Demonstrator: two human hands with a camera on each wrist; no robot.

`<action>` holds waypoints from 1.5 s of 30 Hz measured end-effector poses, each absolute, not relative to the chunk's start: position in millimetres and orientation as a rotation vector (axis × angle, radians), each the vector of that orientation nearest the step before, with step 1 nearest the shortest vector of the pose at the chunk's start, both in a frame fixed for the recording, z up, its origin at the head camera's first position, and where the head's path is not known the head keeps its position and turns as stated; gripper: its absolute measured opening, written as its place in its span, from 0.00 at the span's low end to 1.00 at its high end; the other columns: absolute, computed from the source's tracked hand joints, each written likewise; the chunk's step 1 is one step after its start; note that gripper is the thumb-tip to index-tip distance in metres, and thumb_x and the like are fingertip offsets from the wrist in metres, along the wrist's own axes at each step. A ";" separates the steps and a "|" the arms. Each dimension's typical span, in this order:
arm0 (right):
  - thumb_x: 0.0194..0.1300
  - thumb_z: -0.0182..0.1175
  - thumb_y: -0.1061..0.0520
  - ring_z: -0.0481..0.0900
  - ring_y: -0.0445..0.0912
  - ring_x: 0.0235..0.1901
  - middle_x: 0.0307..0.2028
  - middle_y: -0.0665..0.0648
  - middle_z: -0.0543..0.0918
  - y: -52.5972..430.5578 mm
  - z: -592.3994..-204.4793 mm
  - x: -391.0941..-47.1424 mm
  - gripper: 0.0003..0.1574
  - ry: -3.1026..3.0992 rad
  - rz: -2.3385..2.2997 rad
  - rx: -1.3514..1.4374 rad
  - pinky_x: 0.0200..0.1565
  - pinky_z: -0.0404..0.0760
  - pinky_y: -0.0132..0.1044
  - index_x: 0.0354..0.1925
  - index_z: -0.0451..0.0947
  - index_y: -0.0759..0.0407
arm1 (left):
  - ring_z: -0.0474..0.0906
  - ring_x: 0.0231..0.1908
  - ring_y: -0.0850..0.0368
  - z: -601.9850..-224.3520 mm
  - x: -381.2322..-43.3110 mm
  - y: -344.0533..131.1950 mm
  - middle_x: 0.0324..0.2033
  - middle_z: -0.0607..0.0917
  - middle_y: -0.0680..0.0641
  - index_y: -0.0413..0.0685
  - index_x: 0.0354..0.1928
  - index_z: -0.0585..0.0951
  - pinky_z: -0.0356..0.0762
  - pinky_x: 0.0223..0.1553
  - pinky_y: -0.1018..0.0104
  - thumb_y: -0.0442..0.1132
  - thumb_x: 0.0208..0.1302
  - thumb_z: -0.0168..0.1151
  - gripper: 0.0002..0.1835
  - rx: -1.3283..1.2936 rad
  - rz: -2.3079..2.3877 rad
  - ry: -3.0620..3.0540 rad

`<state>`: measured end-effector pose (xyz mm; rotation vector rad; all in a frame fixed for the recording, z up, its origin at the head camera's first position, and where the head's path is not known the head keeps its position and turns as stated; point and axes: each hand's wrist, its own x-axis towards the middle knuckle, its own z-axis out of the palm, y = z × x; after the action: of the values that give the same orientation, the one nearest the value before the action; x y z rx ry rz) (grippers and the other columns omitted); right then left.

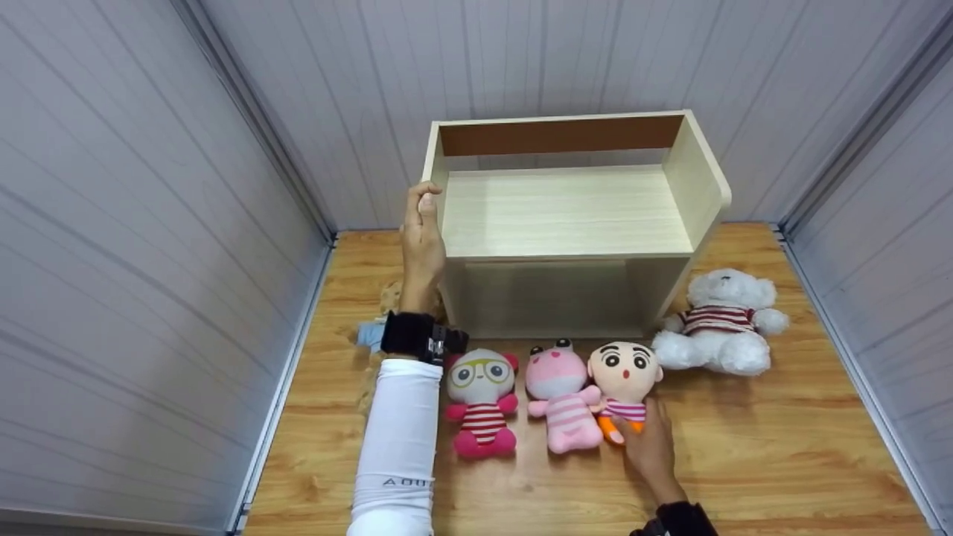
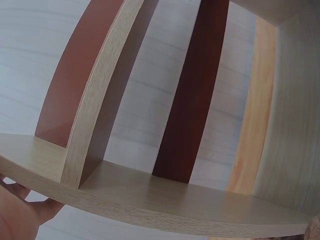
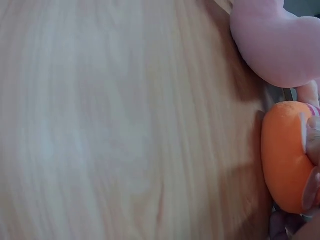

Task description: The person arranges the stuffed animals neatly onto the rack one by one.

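A pale wooden shelf unit (image 1: 569, 212) stands against the back wall. My left hand (image 1: 423, 242) holds its left side panel (image 2: 200, 220), fingers bent at the outer face and front edge. Low at the front, my right hand (image 1: 651, 443) grips a plush doll (image 1: 625, 372) with thick eyebrows, a striped top and orange trousers (image 3: 285, 155). The doll lies face up, its head toward the shelf. Beside it on the left is a pink plush frog (image 1: 569, 417), with a plush panda (image 1: 482, 394) in yellow glasses further left.
A white teddy bear (image 1: 722, 320) in a striped shirt sits right of the shelf. Partly hidden behind my left forearm is a tan plush toy (image 1: 371, 335) with blue on it. Panel walls (image 1: 149, 246) enclose the wooden floor (image 1: 804, 461) on the left, back and right.
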<state>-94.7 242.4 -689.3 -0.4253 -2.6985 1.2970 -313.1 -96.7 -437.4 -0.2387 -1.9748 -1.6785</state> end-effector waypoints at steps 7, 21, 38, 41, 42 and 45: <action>0.62 0.72 0.58 0.76 0.66 0.58 0.57 0.67 0.75 242.1 -688.2 -93.2 0.40 -2.646 1.242 -0.445 0.56 0.72 0.63 0.66 0.67 0.68 | 0.70 0.55 0.40 -439.0 -315.0 -96.3 0.56 0.77 0.35 0.39 0.55 0.72 0.64 0.58 0.59 0.36 0.83 0.38 0.14 -0.304 -1.690 -1.948; 0.59 0.75 0.60 0.77 0.65 0.52 0.51 0.69 0.77 244.9 -646.7 -111.7 0.37 -2.555 1.253 -0.428 0.53 0.72 0.59 0.61 0.70 0.71 | 0.70 0.49 0.45 -441.9 -314.9 -94.4 0.49 0.78 0.41 0.41 0.55 0.73 0.65 0.56 0.62 0.37 0.83 0.39 0.14 -0.291 -1.686 -1.944; 0.58 0.75 0.63 0.75 0.64 0.54 0.55 0.71 0.75 256.3 -534.2 -160.2 0.40 -2.303 1.287 -0.210 0.60 0.70 0.57 0.63 0.68 0.71 | 0.67 0.49 0.34 -439.0 -318.2 -88.5 0.50 0.75 0.33 0.35 0.56 0.72 0.62 0.56 0.58 0.34 0.82 0.37 0.15 -0.282 -1.738 -1.920; 0.57 0.75 0.63 0.74 0.63 0.55 0.55 0.71 0.74 256.7 -512.6 -169.0 0.40 -2.256 1.294 -0.192 0.62 0.69 0.57 0.63 0.68 0.71 | 0.66 0.44 0.39 -439.3 -319.2 -86.7 0.42 0.73 0.39 0.36 0.57 0.73 0.62 0.54 0.59 0.35 0.83 0.37 0.15 -0.264 -1.740 -1.925; 0.57 0.76 0.62 0.74 0.62 0.55 0.55 0.71 0.74 256.8 -506.2 -171.9 0.40 -2.243 1.291 -0.187 0.62 0.68 0.56 0.63 0.69 0.72 | 0.66 0.45 0.41 -439.4 -319.4 -86.3 0.43 0.73 0.41 0.37 0.57 0.73 0.62 0.55 0.60 0.36 0.83 0.38 0.15 -0.264 -1.737 -1.927; 0.57 0.76 0.61 0.73 0.61 0.53 0.53 0.71 0.74 256.3 -488.3 -180.3 0.40 -2.201 1.282 -0.172 0.60 0.68 0.55 0.62 0.69 0.72 | 0.70 0.52 0.44 -439.3 -319.8 -86.0 0.49 0.77 0.40 0.38 0.56 0.73 0.64 0.60 0.58 0.37 0.83 0.38 0.15 -0.285 -1.730 -1.933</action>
<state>-180.3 256.3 -488.3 -0.1724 -2.2010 1.2817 -319.8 -86.0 -439.3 -0.2854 -1.9334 -1.7303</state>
